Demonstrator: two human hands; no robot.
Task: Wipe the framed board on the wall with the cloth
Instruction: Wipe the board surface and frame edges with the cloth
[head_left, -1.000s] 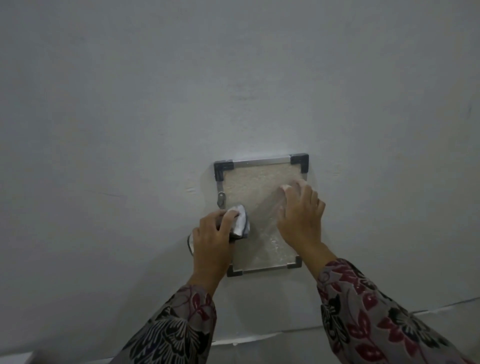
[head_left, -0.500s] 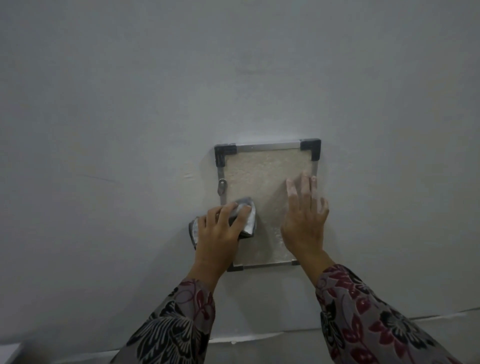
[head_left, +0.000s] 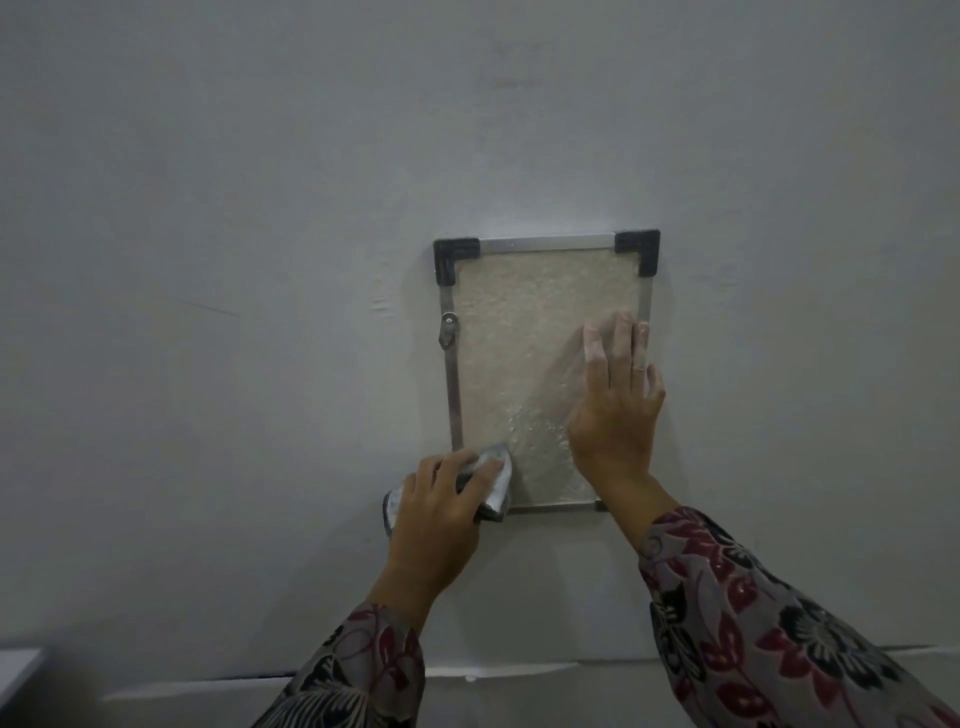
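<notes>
We face a plain grey-white wall (head_left: 234, 234). On it hangs a small rectangular framed board (head_left: 519, 338), upright, with a pale rough-textured panel, thin silver metal rails and black corner pieces. A small metal catch (head_left: 448, 331) sits on its left rail. The crumpled grey-and-white cloth (head_left: 494, 480) lies against the board's lower-left corner, covering that corner and spilling leftward onto the wall. The left hand (head_left: 441, 514) holds it there, fingers curled over the cloth and clasping it against the surface. The right hand (head_left: 615, 410) lies flat on the right side of the panel, fingers straight and close together, the outermost one at the right rail (the wrist hides the lower-right corner). Both arms wear floral sleeves (head_left: 753, 639) in grey, dark red and black.
</notes>
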